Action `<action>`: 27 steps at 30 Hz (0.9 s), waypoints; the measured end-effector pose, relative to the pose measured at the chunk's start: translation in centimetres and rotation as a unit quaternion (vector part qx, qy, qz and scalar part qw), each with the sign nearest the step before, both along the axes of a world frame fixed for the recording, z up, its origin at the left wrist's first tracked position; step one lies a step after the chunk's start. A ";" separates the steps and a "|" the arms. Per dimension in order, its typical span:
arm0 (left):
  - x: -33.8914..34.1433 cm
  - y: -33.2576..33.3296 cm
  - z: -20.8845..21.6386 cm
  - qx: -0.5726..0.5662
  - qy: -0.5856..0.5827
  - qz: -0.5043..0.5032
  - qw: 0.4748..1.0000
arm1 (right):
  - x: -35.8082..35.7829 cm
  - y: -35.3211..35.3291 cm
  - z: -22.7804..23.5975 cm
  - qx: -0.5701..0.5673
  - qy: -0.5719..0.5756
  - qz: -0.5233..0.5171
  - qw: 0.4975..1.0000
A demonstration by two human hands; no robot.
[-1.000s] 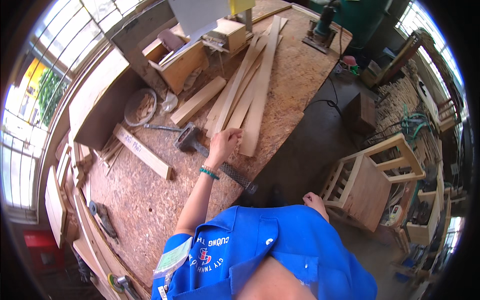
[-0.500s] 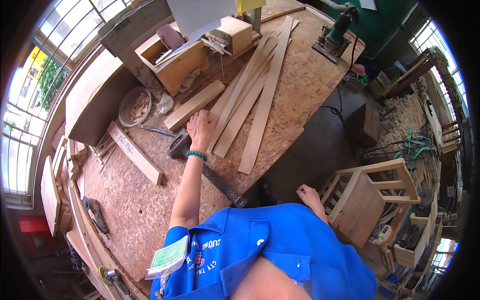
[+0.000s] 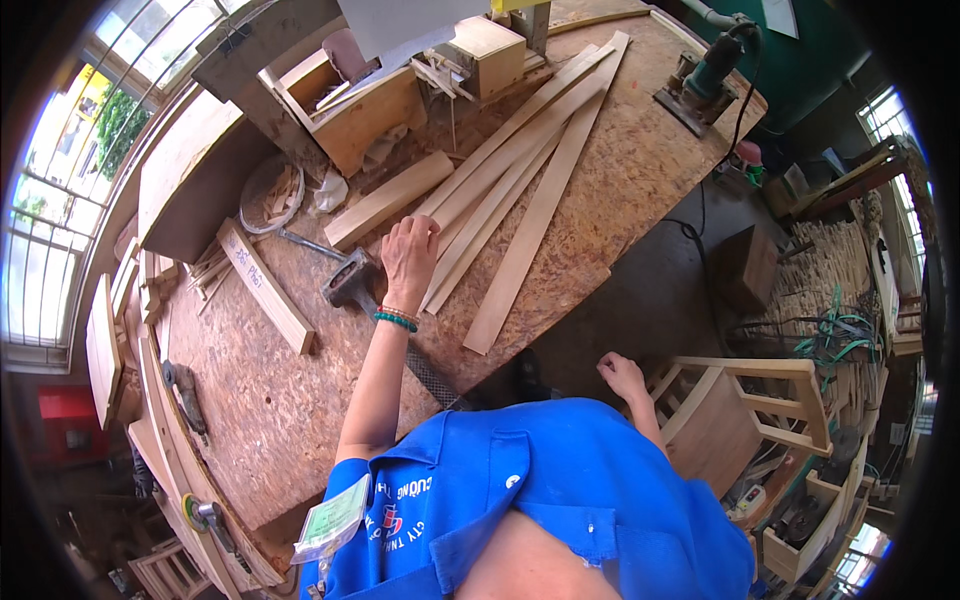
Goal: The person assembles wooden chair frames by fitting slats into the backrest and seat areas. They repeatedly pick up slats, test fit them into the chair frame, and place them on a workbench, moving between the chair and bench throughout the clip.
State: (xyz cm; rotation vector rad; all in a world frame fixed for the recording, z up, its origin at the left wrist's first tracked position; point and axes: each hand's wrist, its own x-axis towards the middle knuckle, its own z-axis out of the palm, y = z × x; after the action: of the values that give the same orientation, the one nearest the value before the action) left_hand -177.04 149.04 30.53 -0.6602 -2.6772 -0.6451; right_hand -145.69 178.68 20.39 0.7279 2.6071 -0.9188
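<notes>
The left hand is stretched out over the bench, palm down, fingers together and laid flat on the near ends of a fan of long thin wooden slats. Its grip is not closed round anything: the fingertips rest on the slat ends, nothing is pinched or lifted. The slats run away from the grip toward the far side of the bench, where they bunch together; their near ends are spread apart, and the longest one lies just to the right of the grip, reaching closer to the bench edge than the rest. A short thick block of wood lies just to the left of the fingertips, and a hammer lies close by the wrist on its left, its handle running back under the forearm.

The right hand hangs off the bench, well apart from the slats, near a pale wooden chair frame. Its fingers are loosely curled and it holds nothing.

To pick one slat cleanly, my judgement is that the fingers should settle on a single end, slide it sideways clear of its neighbours, then curl under it. The slats are long and thin, so lifted by one end they would likely sag and swing; the free hand could support one further along. The hammer head is close enough to the wrist to knock when drawing back.
</notes>
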 end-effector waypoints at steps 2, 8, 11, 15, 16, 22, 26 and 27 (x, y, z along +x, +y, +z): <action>0.3 0.1 -0.1 -0.005 -0.018 -0.003 1.000 | -0.3 0.7 0.0 -0.007 -0.001 0.003 1.000; 0.2 0.2 -1.0 -0.048 0.034 0.027 0.998 | -0.3 2.1 -0.2 -0.003 -0.031 0.017 0.999; -0.3 1.0 -1.0 -0.087 0.016 0.028 0.996 | -0.2 2.8 -0.3 -0.007 -0.057 0.017 0.998; -0.9 0.4 -0.8 -0.115 0.091 0.004 0.989 | -0.7 3.4 -0.2 -0.011 -0.058 0.024 0.998; -1.1 0.3 -0.5 -0.091 0.143 -0.001 0.985 | -0.9 3.6 -0.2 -0.010 -0.055 0.027 0.998; 0.7 2.0 2.1 0.206 -0.067 0.050 0.975 | -1.6 5.3 0.2 -0.096 -0.019 -0.015 0.995; 2.8 -0.1 3.0 0.404 -0.213 0.045 0.889 | -4.9 5.5 3.0 -0.321 0.058 -0.094 0.941; 3.4 -0.8 3.0 0.426 -0.240 0.042 0.871 | -5.9 5.5 4.1 -0.381 0.076 -0.110 0.915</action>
State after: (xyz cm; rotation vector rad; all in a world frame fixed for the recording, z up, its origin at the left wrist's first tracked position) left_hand -173.64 148.21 33.58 -0.1299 -2.3758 -1.9958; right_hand -151.62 184.14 24.51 0.7369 2.0086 -1.9550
